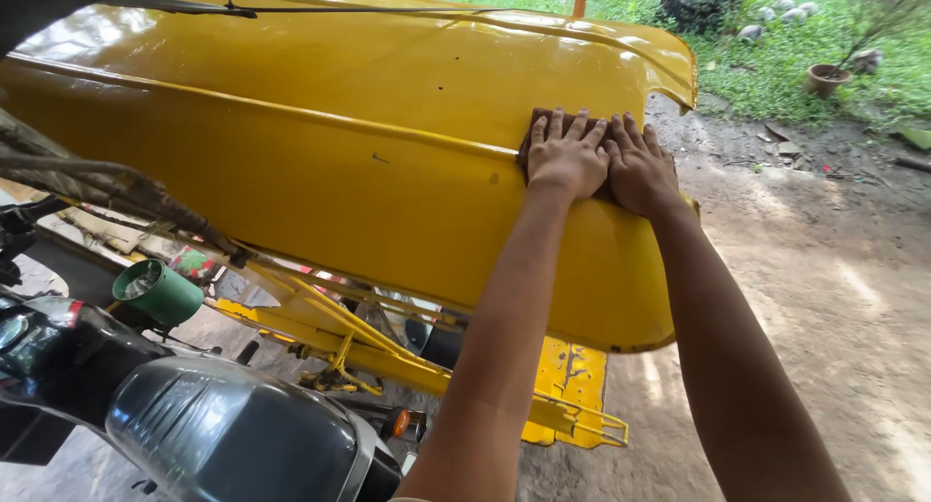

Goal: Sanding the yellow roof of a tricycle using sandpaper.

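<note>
Yellow vehicle panel (339,162), brown pad (535,124) under flat open left hand (567,158), right hand (638,172) alongside

Two hands (601,162); one brown pad (535,124); one yellow panel (339,143).

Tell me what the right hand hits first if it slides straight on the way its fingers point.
The right hand lies flat on the yellow panel, fingers pointing up toward its top edge. Sliding on, it likely meets only more panel, then the raised ridge at that edge; past that, grass. Depth is unclear.
</note>
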